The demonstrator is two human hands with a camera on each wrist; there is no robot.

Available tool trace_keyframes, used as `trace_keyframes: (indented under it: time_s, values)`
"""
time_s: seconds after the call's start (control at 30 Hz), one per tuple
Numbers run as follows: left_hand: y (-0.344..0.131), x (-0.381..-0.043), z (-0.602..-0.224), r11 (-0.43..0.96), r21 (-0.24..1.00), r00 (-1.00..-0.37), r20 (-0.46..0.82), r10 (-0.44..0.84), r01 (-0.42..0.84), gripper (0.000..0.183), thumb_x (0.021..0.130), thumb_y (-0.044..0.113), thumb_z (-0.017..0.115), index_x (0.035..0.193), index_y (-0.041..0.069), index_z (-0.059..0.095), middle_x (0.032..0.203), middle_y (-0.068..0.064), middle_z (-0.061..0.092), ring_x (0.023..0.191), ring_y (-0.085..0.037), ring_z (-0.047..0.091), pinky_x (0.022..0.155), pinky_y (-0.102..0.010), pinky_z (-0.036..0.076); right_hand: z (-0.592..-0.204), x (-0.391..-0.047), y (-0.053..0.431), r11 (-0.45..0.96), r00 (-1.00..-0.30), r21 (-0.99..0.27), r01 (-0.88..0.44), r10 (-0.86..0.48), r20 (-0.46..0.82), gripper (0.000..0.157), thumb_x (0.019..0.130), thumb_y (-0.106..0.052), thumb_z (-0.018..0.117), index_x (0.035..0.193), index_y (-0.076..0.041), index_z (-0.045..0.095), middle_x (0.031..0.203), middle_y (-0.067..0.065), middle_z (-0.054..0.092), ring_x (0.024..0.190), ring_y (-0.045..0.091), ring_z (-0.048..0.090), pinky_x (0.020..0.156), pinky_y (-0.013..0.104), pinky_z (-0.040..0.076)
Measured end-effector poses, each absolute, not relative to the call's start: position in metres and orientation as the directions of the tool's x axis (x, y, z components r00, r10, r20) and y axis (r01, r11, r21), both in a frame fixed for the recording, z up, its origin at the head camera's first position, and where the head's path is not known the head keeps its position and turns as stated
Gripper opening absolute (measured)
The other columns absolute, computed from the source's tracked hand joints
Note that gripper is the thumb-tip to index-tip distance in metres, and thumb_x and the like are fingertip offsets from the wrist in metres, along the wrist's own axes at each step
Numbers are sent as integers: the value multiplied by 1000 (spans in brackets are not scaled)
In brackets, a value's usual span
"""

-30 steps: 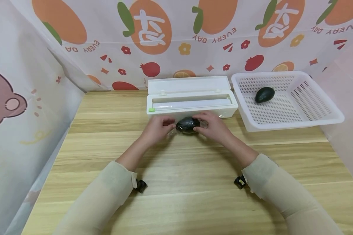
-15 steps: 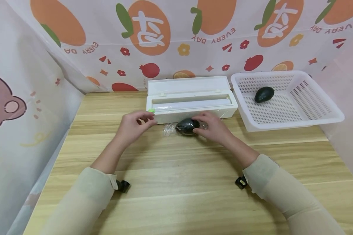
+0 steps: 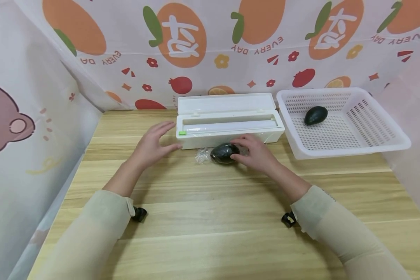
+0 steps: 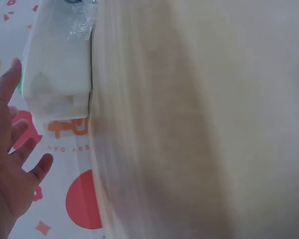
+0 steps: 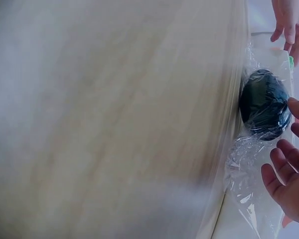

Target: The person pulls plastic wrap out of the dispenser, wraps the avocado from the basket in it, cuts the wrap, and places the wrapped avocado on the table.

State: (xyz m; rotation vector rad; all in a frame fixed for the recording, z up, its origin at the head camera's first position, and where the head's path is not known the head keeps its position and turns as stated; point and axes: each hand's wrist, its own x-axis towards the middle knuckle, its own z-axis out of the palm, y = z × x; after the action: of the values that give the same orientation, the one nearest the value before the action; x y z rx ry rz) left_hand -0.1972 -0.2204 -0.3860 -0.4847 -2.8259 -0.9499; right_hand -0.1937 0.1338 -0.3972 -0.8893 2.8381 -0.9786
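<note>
A dark, oval avocado [image 3: 221, 153], wrapped in clear cling film, lies on the table against the front of a white cling film box [image 3: 196, 142]. My right hand [image 3: 258, 154] holds its right end between thumb and fingers. Crumpled film [image 3: 203, 155] sticks out on the left of the avocado, and more film [image 5: 241, 164] trails below it in the right wrist view. By the box's left end is my left hand [image 3: 149, 147], fingers spread and holding nothing. Inside the box, its lid raised, a film roll [image 3: 230, 126] shows beside a green slider [image 3: 182, 133].
A white plastic basket [image 3: 353, 151] stands right of the box, with a second avocado [image 3: 316, 115] in it. Behind them hangs a fruit-print cloth [image 3: 126, 54]. The wooden table [image 3: 210, 217] stretches toward me.
My left hand has let go of the avocado's left end, moved left to the box's left end, and spread its fingers. The right hand has stayed on the avocado.
</note>
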Motion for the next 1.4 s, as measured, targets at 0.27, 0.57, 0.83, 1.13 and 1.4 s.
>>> trace_keyframes:
  time_s: [0.27, 0.57, 0.83, 1.13, 1.4]
  values:
    - [-217, -213, -386, 787, 504, -933, 129, 337, 354, 87, 82, 53, 75, 153, 21, 37, 161, -1, 29, 150, -28, 21, 117, -57, 24, -401, -194, 133, 625, -819, -556, -548, -535, 208, 43, 87, -30, 76, 126, -13, 66, 125, 7, 60, 117, 26, 55, 98, 45, 47]
    - [-209, -220, -384, 785, 499, -922, 91, 375, 368, 88, 84, 59, 69, 155, 22, 31, 164, 4, 21, 153, -22, 12, 119, -55, 19, -403, -195, 133, 600, -794, -541, -589, -553, 252, 40, 88, -29, 75, 123, -13, 68, 123, 6, 61, 116, 26, 55, 98, 44, 47]
    - [-207, -225, -385, 793, 492, -924, 73, 375, 360, 87, 85, 57, 68, 155, 21, 30, 164, 4, 19, 153, -21, 12, 120, -54, 19, -403, -195, 133, 594, -787, -534, -602, -556, 269, 38, 88, -29, 75, 121, -12, 69, 120, 7, 61, 114, 25, 56, 98, 43, 47]
    - [-209, -225, -387, 807, 469, -927, 78, 367, 359, 83, 86, 53, 70, 153, 17, 37, 163, 4, 22, 152, -20, 17, 117, -55, 25, -402, -195, 132, 607, -797, -539, -585, -552, 244, 38, 89, -31, 74, 122, -13, 69, 124, 7, 60, 118, 25, 54, 101, 44, 46]
    - [-214, -226, -391, 782, 505, -930, 144, 339, 364, 80, 80, 50, 77, 147, 16, 47, 157, 6, 34, 146, -20, 32, 114, -50, 34, -401, -195, 132, 600, -792, -538, -592, -558, 249, 38, 89, -30, 74, 122, -12, 69, 122, 6, 60, 116, 24, 54, 99, 43, 47]
